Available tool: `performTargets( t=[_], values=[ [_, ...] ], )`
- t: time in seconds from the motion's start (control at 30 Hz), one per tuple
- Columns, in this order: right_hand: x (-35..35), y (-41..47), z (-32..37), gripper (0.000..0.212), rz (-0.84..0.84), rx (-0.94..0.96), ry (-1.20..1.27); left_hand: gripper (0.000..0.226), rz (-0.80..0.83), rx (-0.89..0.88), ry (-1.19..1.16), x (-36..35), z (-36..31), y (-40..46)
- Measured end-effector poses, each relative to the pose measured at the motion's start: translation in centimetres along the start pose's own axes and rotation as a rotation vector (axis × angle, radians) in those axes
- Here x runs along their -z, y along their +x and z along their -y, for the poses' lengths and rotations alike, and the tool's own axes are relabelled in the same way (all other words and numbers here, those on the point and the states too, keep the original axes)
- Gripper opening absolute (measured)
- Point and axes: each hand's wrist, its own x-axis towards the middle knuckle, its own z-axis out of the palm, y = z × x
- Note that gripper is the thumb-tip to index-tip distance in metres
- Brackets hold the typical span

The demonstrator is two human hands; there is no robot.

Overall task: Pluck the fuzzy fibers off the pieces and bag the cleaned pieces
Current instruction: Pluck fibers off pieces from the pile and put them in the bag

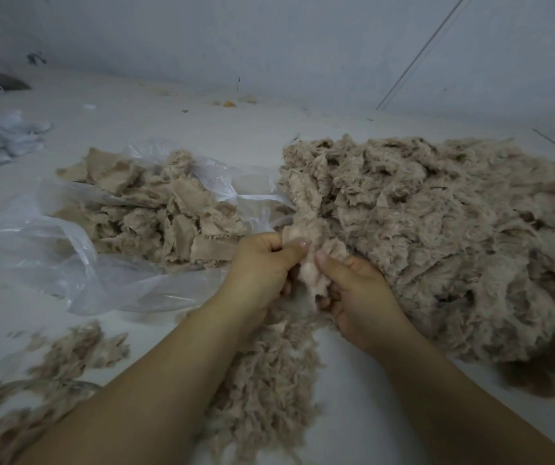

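Both hands pinch one fuzzy piece [309, 263] between them: left hand [262, 266] on its left edge, right hand [360, 290] on its right. The open bag [78, 250] lies left of the left hand, the nearer one.

Surface: pale grey-white floor [175, 115], meeting a wall at the far edge. Directly on it:
- large heap of fuzzy beige pieces [443, 229], right;
- clear plastic bag [68, 260], left of centre, lying open, with flatter beige pieces [169, 209] on it;
- loose plucked fibers [269, 380], near centre and lower left;
- crumpled pale bags [1, 139], far left;
- small orange scraps [229, 103] by the wall.
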Motion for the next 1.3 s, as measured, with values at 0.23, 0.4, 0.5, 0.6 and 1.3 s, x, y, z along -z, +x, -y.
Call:
performTargets(
  t=[0.23,0.4,0.5,0.6,1.3],
  values=[
    [0.2,0.3,-0.1,0.036,-0.153,-0.049,0.110,0.045,-0.247,-0.056,0.019,1.8,0.3,1.9],
    [-0.1,0.2,-0.2,0.034,-0.082,0.025,0.011,0.034,-0.095,-0.073,0.139,1.8,-0.3,2.1],
    [0.2,0.3,-0.5,0.025,-0.074,0.043,0.011,0.032,-0.122,-0.172,0.336,2.2,-0.3,1.5],
    [0.3,0.5,-0.6,0.022,-0.082,0.049,0.014,0.027,-0.163,-0.304,0.402,2.5,-0.4,0.7],
    [0.3,0.2,-0.2,0.013,-0.042,0.038,-0.126,0.063,0.241,0.008,0.105,1.5,-0.5,-0.9]
  ],
)
